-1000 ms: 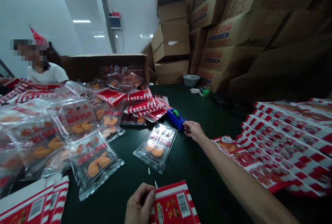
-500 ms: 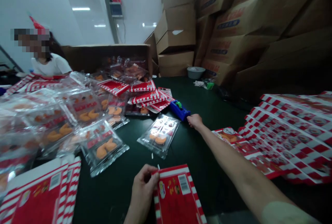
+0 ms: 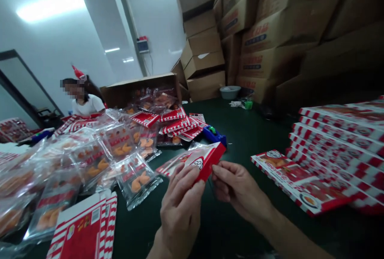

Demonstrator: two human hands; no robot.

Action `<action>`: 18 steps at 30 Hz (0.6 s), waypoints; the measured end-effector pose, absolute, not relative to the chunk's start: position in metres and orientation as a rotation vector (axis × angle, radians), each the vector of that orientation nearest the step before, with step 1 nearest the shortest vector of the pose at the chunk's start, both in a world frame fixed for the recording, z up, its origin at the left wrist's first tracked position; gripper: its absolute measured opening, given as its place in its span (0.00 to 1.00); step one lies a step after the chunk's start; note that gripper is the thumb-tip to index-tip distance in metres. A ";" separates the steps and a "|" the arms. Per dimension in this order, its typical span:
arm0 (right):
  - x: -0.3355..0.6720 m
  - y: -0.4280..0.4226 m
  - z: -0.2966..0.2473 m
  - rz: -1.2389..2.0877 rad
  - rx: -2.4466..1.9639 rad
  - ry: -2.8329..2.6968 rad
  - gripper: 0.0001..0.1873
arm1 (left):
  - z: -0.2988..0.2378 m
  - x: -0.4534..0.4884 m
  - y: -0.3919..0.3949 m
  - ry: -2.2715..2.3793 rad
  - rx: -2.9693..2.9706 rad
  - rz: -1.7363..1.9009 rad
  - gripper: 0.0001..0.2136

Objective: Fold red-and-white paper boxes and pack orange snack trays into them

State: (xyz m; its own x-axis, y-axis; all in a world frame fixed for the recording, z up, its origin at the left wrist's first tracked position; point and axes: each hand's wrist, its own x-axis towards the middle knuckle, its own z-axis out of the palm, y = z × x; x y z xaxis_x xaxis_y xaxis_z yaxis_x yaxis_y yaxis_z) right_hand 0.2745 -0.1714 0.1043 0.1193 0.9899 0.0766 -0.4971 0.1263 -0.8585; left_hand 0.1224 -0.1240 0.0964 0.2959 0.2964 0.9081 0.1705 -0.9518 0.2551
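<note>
Two hands, left hand [image 3: 181,207] and right hand [image 3: 240,189], both closed on red-striped carton [image 3: 207,162], clear snack pack [image 3: 177,166] half inside, held over dark green table [image 3: 240,131]. Loose orange-filled packs [image 3: 136,181] lower left; flat cartons [image 3: 327,171] piled right; blue tape dispenser [image 3: 214,136] beyond; co-worker [image 3: 85,105] upper left; cardboard boxes [image 3: 204,51] stacked upper right.

The left hand [image 3: 180,207] and right hand [image 3: 240,189] pinched a red-and-white cardboard sleeve [image 3: 207,161], a clear plastic packet [image 3: 177,162] jutting from it, above the dark green tabletop [image 3: 240,131].
</note>
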 end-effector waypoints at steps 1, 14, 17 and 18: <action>0.274 -0.169 0.098 1.305 -0.774 -0.750 0.19 | 0.095 0.123 -0.124 0.395 2.500 1.757 0.18; 0.279 -0.152 0.033 0.954 -1.110 -0.948 0.21 | 0.100 0.106 -0.153 0.429 2.169 1.630 0.12; 0.315 -0.154 0.043 0.738 -1.238 -0.934 0.15 | 0.113 0.095 -0.155 0.406 2.166 1.544 0.12; 0.326 -0.158 0.053 0.639 -1.259 -0.933 0.12 | 0.117 0.092 -0.153 0.380 2.210 1.478 0.12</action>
State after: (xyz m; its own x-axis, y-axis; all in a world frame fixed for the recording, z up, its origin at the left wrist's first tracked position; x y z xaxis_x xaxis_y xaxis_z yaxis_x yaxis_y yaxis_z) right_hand 0.3263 -0.1584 0.0534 0.4990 0.8349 0.2322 0.0847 0.2196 -0.9719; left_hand 0.0923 -0.1532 0.1170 0.3871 0.4632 0.7972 -0.0211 -0.8600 0.5099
